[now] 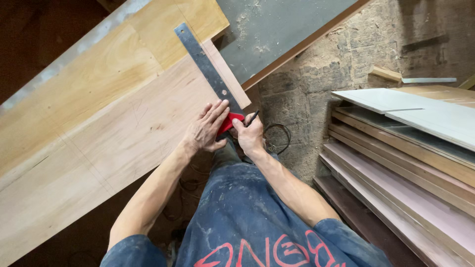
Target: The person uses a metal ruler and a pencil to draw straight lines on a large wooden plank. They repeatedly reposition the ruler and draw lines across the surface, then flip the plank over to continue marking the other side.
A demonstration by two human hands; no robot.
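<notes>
Left hand (207, 129) flat, fingers spread and pressed down on the red stock (228, 121) of a try square, pinning it at the near edge of the plywood sheet (128, 118). Right hand (249, 136) closed in a pinch grip on a dark pencil (253, 117), tip at the corner where the stock meets the blade.

The square's steel blade (204, 64) runs away from the hands, diagonal up-left in the view, lying flat on a narrower pale strip (228, 74) along the sheet's right edge. Square sits at the sheet's right corner, just in front of the person's body.

Handling judgement: square is light and rigid, blade smooth metal so likely to skate on the veneer unless loaded from above; best held at the stock, palm down, as it is now. Pencil light, needs only fingertip grip. Plywood sheet is large, stiff, probably heavy and awkward for one person; take it by the long edges.

Outward: faint pencil lines on the sheet, a grey board (277, 29) beyond it, sawdust-covered floor (316, 89) with a black cable loop (278, 136), and a stack of boards (410, 163) on the right
</notes>
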